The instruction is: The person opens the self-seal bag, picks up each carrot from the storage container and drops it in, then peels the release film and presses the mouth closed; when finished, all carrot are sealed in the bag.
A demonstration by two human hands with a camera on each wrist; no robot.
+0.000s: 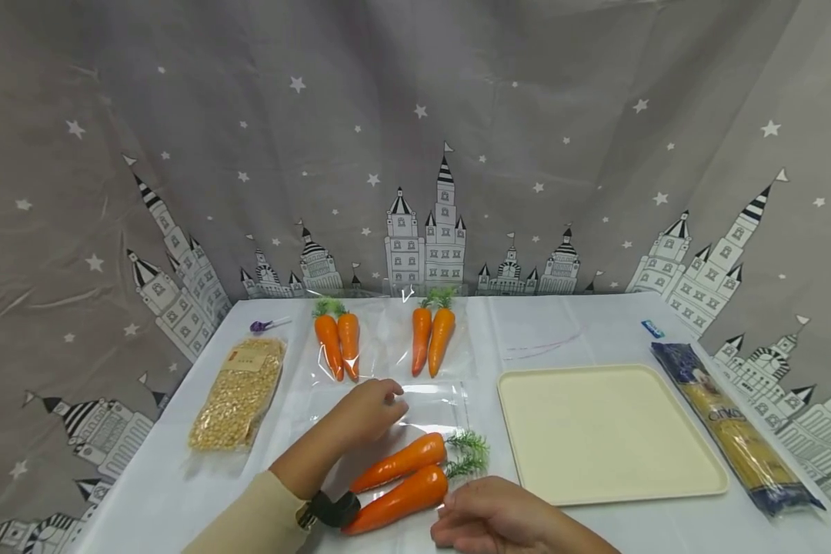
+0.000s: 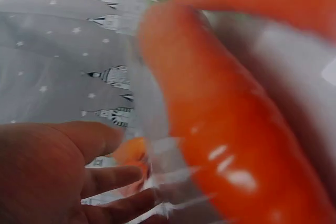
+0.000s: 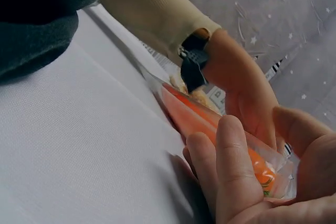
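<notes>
Two loose carrots [image 1: 402, 481] lie lower centre of head view, on or partly in clear bag [image 1: 415, 408]; cannot tell which. Left hand [image 1: 367, 408] presses bag, fingers loosely curled, not plainly gripping. Right hand [image 1: 488, 515] pinches bag edge at carrot tops.

Risk: slick film slips from pinch; carrots roll toward near table edge [image 1: 180, 492].

Room: tray [image 1: 609, 431] close right; bean packet [image 1: 238, 392] left; bagged carrots [image 1: 388, 342] behind.

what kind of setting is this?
Likely a staged tabletop recording setup, not a real kitchen: castle-print backdrop curtain, white-covered table, toy-like bagged carrots and a bare tray.
</notes>
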